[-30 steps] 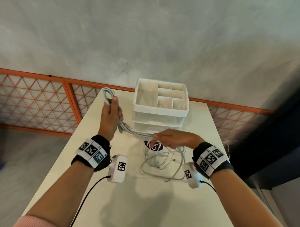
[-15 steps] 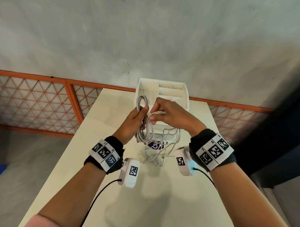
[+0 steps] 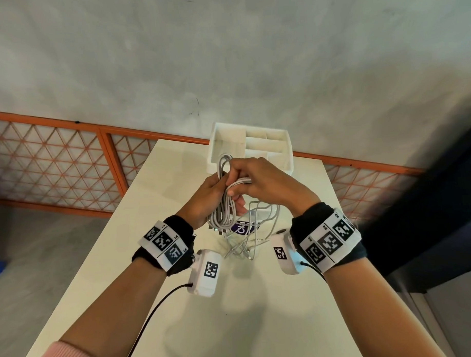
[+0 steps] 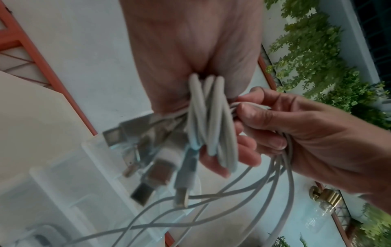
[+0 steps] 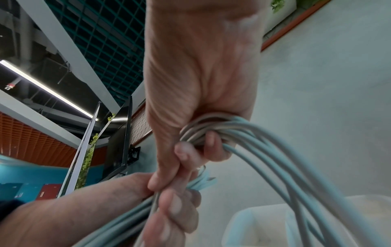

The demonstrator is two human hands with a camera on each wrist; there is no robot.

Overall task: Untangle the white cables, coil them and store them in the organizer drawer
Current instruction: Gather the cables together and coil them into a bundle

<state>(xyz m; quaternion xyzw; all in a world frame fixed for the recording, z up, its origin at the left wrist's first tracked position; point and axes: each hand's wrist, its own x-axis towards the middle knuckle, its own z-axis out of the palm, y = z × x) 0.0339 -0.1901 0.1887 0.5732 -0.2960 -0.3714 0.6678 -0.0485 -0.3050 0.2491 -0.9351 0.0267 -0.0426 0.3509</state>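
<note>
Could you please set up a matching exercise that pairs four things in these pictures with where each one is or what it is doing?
Things:
1. left hand
2. right hand
3. organizer
4. loose cable ends

States:
A. stands at the table's far edge
B. grips the coiled bundle upright
C. hang down towards the table
D. pinches strands crossing the bundle

Pairs: 1-B, 2-D, 3-A, 4-C

The table (image 3: 157, 261) was a plain cream-white one. Sitting on it at the far edge was a white organizer (image 3: 250, 151) with open compartments on top, and nearer in, some loose white cable ends (image 3: 247, 251) trailed onto a purple label (image 3: 241, 227).
</note>
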